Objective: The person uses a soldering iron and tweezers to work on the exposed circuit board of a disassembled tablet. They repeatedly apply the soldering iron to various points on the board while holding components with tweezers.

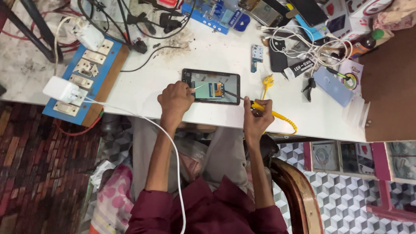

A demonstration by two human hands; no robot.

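Observation:
An opened phone [211, 86] with its back off lies flat near the white table's [208, 52] front edge, showing a green board and black frame. My left hand [175, 99] rests on the phone's left end and pinches thin metal tweezers [199, 87], tip on the board. My right hand [257, 113] sits at the phone's right end, gripping a yellow-handled soldering iron [255, 105] whose dark tip [232, 95] reaches onto the board. A yellow coiled cord [286, 120] trails from the iron toward the table edge.
A blue and wood switchboard [89, 78] with a white charger plug [60, 89] sits at left; its white cable [173, 151] crosses my left arm. Phone parts, cables, a glue tube and boxes crowd the table's back right. A wooden chair arm [299, 190] is below right.

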